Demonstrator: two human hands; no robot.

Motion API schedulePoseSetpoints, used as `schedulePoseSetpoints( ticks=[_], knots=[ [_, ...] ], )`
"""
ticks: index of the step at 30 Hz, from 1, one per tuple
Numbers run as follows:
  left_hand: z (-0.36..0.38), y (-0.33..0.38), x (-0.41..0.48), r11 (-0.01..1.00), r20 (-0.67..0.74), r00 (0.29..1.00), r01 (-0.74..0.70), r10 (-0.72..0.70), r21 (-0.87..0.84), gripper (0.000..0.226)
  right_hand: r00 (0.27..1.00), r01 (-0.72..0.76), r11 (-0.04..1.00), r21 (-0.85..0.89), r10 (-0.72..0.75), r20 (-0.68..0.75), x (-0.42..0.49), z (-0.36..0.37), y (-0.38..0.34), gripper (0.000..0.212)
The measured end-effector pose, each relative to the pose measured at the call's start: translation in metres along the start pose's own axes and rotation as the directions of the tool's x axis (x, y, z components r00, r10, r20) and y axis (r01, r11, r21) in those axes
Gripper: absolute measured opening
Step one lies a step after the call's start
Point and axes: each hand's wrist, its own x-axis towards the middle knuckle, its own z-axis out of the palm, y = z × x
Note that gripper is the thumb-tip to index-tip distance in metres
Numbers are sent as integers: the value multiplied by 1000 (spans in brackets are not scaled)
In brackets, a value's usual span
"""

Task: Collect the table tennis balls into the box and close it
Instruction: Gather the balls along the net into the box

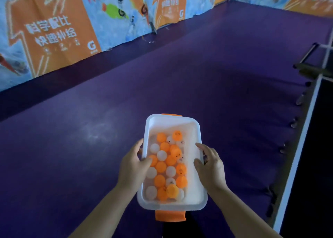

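Held both bare forearms stretched forward and down. Gripped the left long rim of the white translucent plastic box (171, 126) with the left hand (134, 164), thumb hooked over the edge, fingers curled outside. Gripped the opposite rim likewise with the right hand (211, 167).

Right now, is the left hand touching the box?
Touching. The head view shows the left hand gripping the box by its left rim, thumb inside.
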Motion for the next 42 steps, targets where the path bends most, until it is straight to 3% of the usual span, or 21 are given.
schedulePoseSetpoints(
  ticks=[15,28,35,42],
  knots=[
    [128,152,252,984,292,944,-173,153,44,56,944,-223,974,26,223,-243,236,-81,21,50],
    [248,295,465,902,604,722,-432,336,15,58,756,-436,894,109,429,-494,415,-127,32,45],
    [351,348,498,878,745,580,-478,331,-18,58,611,-551,818,164,529,-589,459,-182,75,42],
    [474,418,515,860,777,530,-510,340,-28,59,567,-541,813,214,541,-622,520,-267,149,41]
  ],
)
